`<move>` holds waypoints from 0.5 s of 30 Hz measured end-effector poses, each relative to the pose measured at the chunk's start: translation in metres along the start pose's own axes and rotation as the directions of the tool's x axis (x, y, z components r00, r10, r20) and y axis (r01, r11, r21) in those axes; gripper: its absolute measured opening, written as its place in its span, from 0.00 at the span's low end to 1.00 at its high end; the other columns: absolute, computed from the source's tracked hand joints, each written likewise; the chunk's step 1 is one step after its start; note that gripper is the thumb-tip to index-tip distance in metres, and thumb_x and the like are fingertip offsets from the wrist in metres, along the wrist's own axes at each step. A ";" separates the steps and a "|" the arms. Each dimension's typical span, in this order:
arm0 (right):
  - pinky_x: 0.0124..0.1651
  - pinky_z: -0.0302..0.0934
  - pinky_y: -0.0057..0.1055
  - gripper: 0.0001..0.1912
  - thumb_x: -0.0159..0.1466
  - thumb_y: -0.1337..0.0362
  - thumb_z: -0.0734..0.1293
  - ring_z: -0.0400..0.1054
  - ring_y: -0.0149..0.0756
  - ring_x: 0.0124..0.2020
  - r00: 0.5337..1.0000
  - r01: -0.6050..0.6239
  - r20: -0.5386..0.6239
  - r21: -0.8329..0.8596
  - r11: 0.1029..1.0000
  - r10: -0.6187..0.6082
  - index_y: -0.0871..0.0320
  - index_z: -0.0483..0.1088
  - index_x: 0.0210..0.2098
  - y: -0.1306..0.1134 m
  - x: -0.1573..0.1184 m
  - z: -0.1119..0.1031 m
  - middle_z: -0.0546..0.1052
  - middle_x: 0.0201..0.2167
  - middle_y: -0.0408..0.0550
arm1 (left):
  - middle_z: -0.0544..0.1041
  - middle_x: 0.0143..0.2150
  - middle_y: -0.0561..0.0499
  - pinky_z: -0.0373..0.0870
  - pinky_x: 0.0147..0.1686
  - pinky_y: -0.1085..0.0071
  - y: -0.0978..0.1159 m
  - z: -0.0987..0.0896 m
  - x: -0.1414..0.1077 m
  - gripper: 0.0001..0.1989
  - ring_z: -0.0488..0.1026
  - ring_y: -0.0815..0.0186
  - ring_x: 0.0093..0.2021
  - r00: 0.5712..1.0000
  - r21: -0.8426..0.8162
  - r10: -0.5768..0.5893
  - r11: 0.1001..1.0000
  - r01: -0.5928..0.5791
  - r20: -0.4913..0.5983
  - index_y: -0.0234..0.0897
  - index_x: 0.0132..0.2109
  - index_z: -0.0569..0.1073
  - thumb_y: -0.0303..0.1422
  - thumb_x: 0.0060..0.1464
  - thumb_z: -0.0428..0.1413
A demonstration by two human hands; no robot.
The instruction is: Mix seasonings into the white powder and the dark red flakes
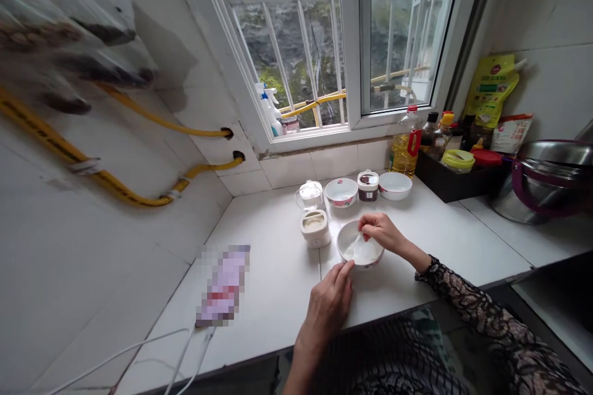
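right hand [382, 234]: fingertips clamped on spoon [351, 252], slanting down-left into bowl [341, 247]. left hand [327, 299]: fingers together at near rim; grip unclear.

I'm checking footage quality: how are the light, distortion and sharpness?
Head view: daylight from the window; wide-angle stretching towards the edges; hanging bags look smeared; a purplish item on the counter is pixelated; the white spoon nearly blends into the bowl.
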State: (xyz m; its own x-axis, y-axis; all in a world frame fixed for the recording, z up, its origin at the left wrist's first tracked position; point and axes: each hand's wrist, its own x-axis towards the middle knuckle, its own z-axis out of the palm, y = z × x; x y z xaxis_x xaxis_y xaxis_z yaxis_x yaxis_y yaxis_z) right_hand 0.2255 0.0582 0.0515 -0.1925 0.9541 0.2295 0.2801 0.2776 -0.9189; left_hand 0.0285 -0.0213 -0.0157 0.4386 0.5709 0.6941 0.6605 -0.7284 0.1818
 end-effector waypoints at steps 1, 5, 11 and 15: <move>0.28 0.57 0.27 0.07 0.49 0.69 0.61 0.63 0.31 0.19 0.999 -0.042 -0.009 0.063 0.997 0.043 0.57 0.71 0.21 0.000 0.000 -0.002 0.71 0.14 0.39 | 0.78 0.46 0.43 0.76 0.38 0.71 0.000 0.000 0.000 0.19 0.78 0.63 0.43 1.000 0.000 0.005 1.000 -0.005 -0.001 0.35 0.59 0.64 0.23 0.62 0.45; 0.26 0.58 0.27 0.05 0.47 0.67 0.63 0.62 0.30 0.18 0.992 -0.113 -0.036 0.227 0.967 0.124 0.57 0.71 0.19 0.001 0.000 -0.013 0.71 0.13 0.39 | 0.78 0.46 0.43 0.76 0.39 0.72 -0.001 0.000 0.000 0.19 0.78 0.63 0.43 1.000 0.000 0.003 1.000 -0.003 -0.006 0.35 0.59 0.64 0.23 0.61 0.46; 0.26 0.58 0.29 0.05 0.44 0.65 0.64 0.62 0.30 0.17 0.981 -0.121 -0.107 0.299 0.947 0.160 0.58 0.72 0.19 0.002 0.000 -0.022 0.71 0.12 0.40 | 0.78 0.45 0.44 0.76 0.39 0.71 0.000 0.000 0.000 0.19 0.78 0.63 0.43 1.000 0.002 0.005 1.000 -0.005 -0.008 0.35 0.59 0.64 0.23 0.62 0.46; 0.27 0.58 0.29 0.05 0.44 0.65 0.64 0.61 0.31 0.17 0.974 -0.148 -0.114 0.338 0.929 0.197 0.58 0.72 0.18 0.004 0.003 -0.023 0.71 0.12 0.41 | 0.78 0.45 0.44 0.77 0.39 0.71 0.000 0.000 0.001 0.18 0.78 0.63 0.43 1.000 0.005 0.009 1.000 -0.009 -0.014 0.35 0.58 0.64 0.23 0.62 0.46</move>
State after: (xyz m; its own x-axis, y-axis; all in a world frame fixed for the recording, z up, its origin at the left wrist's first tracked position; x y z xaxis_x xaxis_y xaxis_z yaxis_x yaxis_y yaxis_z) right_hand 0.2477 0.0646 0.0559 -0.0247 0.9965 0.0794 -0.0292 0.0786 -0.9965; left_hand 0.0292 -0.0212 -0.0152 0.4359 0.5585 0.7058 0.6594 -0.7319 0.1718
